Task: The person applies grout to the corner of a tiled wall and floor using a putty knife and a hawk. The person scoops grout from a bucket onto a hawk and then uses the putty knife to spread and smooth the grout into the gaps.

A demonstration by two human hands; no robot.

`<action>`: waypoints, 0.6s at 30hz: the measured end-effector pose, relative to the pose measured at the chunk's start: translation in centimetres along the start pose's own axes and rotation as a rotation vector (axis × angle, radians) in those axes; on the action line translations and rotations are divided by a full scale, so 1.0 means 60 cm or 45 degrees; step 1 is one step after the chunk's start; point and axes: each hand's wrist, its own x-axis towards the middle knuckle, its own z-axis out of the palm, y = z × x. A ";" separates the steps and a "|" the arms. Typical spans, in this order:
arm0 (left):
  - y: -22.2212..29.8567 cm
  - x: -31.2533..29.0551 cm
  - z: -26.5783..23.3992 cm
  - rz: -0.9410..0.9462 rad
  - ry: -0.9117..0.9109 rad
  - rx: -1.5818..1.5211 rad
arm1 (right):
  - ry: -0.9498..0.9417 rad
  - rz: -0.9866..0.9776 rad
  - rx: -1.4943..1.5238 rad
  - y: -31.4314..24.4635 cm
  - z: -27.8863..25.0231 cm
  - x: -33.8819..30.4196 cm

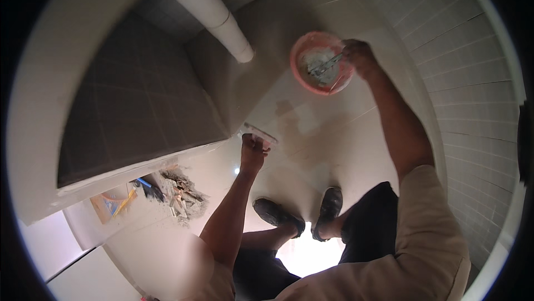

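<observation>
My left hand (253, 153) is closed around a flat, narrow-edged trowel (266, 135), seen nearly edge-on above the floor. Something pinkish shows by its fingers, perhaps the handle. Farther off to the right stands a pink bucket (295, 67) holding whitish-grey paste (318, 59). Over its right rim, my right hand (359, 56) grips a thin metal tool (327, 65) whose end reaches into the paste. The fingers partly hide its handle, and its exact kind cannot be made out.
A white pipe (222, 23) meets the floor left of the bucket. Dark tiled panelling (139, 106) stands at left, a tiled wall (467, 84) at right. Rubble (183, 192) and a blue-handled brush (149, 185) lie at lower left. My shoes (275, 212) are below.
</observation>
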 end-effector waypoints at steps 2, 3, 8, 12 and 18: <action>-0.022 0.048 0.023 0.006 -0.099 -0.008 | 0.059 -0.109 0.007 0.003 -0.067 0.025; -0.028 0.061 0.053 -0.026 -0.133 -0.095 | 0.146 -0.047 0.043 0.012 -0.121 0.031; -0.149 0.109 0.032 -0.088 -0.069 -0.119 | 0.200 0.131 0.171 0.113 -0.119 0.010; -0.171 0.109 0.083 -0.113 -0.044 -0.365 | 0.043 0.032 0.397 0.211 -0.223 -0.011; -0.184 0.092 0.109 -0.247 -0.077 -0.435 | 0.439 0.042 -1.304 0.385 -0.287 0.034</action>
